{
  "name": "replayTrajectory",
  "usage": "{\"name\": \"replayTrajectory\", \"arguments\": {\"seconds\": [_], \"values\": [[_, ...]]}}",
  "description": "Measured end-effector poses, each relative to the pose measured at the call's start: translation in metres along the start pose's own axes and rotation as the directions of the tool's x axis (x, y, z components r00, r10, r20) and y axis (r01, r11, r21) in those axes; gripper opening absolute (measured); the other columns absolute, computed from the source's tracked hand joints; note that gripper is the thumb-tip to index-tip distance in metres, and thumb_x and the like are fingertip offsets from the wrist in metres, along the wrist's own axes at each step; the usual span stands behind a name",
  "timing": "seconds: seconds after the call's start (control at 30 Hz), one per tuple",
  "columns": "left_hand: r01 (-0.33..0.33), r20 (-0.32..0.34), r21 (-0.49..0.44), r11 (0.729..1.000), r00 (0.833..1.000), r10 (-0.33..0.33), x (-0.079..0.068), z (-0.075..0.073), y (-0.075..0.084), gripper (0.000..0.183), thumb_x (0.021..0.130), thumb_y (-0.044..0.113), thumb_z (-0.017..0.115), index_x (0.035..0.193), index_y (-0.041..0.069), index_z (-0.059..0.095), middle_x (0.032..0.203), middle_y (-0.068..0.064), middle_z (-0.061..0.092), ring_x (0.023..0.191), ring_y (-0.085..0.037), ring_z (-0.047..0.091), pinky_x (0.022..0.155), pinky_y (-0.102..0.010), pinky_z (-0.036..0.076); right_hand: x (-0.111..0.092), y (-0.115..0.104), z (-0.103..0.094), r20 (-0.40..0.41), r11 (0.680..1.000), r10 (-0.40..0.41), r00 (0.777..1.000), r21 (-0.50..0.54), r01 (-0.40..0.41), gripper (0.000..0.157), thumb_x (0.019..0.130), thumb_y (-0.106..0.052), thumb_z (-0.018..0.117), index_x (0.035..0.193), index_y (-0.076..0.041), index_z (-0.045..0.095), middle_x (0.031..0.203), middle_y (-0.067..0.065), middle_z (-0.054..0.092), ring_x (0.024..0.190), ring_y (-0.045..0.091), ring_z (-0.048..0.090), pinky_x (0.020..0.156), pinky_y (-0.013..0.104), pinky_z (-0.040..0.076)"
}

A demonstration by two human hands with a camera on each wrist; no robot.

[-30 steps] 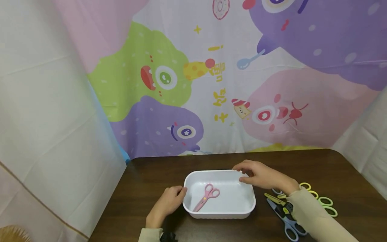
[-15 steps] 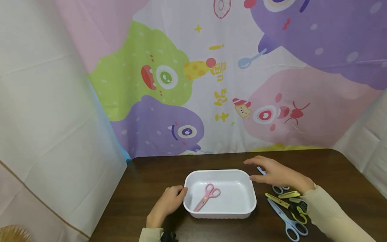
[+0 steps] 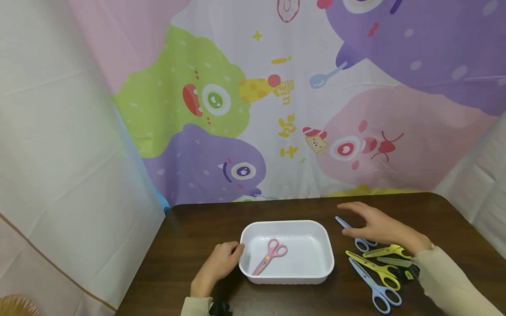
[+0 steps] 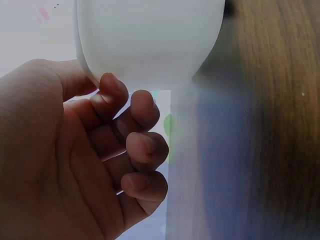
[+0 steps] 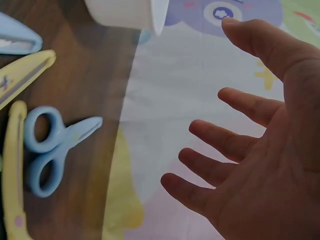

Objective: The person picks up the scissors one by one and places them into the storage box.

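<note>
A white plastic tray (image 3: 324, 273) with rounded corners stands on the table, and pink scissors (image 3: 270, 256) lie inside its left part. My left hand (image 3: 220, 264) pinches the tray's left rim between thumb and index finger. In the left wrist view the other fingers (image 4: 147, 150) curl beneath the rim. My right hand (image 3: 381, 226) hovers over the table to the right of the tray, fingers spread and holding nothing. Below it lie small blue scissors (image 5: 47, 150), partly covered by the hand in the head view.
Near the right forearm lie more scissors: a larger blue pair (image 3: 375, 287), a yellow pair (image 3: 373, 268), another yellow pair (image 3: 385, 251) and a pale green blade (image 3: 395, 262) partly under the sleeve. A cartoon-printed curtain (image 3: 221, 109) hangs behind the dark wooden table (image 3: 197, 219).
My right hand has moved right, away from the tray's right rim, uncovering the small blue scissors. My left hand, the tray and the pink scissors stay in place.
</note>
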State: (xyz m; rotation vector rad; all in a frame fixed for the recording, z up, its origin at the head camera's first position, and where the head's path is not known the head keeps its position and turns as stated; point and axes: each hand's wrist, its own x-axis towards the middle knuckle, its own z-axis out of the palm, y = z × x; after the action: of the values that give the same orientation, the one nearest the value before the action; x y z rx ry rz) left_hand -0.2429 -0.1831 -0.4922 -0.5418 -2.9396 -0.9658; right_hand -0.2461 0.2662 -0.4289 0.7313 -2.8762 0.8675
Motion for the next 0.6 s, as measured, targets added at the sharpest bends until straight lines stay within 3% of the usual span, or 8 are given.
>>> {"name": "replayTrajectory", "arguments": {"seconds": [0.6], "values": [[0.006, -0.001, 0.004, 1.000, 1.000, -0.006, 0.000, 0.001, 0.000, 0.034, 0.106, 0.025, 0.053, 0.075, 0.013, 0.059, 0.064, 0.005, 0.046, 0.063, -0.012, 0.046, 0.060, -0.027, 0.040, -0.028, 0.041, 0.007, 0.025, 0.989, 0.148, 0.989, 0.014, -0.149, 0.083, 0.091, -0.044, 0.077, 0.152, -0.002, 0.041, 0.151, 0.033, 0.042, 0.136, 0.057, 0.043, 0.098, 0.072, 0.041]]}}
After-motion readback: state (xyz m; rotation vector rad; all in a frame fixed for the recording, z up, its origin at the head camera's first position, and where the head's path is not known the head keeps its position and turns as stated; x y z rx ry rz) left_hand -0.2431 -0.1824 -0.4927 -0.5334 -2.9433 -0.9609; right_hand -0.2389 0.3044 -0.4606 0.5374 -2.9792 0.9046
